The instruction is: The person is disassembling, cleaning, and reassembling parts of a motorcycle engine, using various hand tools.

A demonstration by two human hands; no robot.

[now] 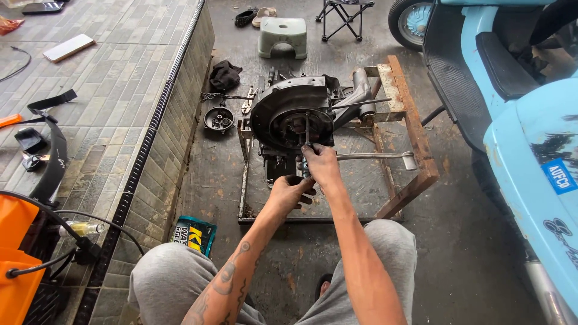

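Seemingly, from the head view, the right hand (321,164) is closed around the handle of a slim metal-shafted screwdriver (307,137), its tip set into the round open recess of the dark grey cast-metal scooter engine (295,114) on the rusty steel-and-wood stand (415,138), centre of the scene. The left hand (290,191) sits just nearer, fingers curled loosely under the handle; whether it grips anything I cannot tell. Keeping the shaft square to the fastener and steadying it low would likely prevent slipping.

A stained grey concrete floor (469,253) meets a raised grey tiled platform (114,90); a pale green plastic stool (283,36) stands near a light blue scooter (530,138).
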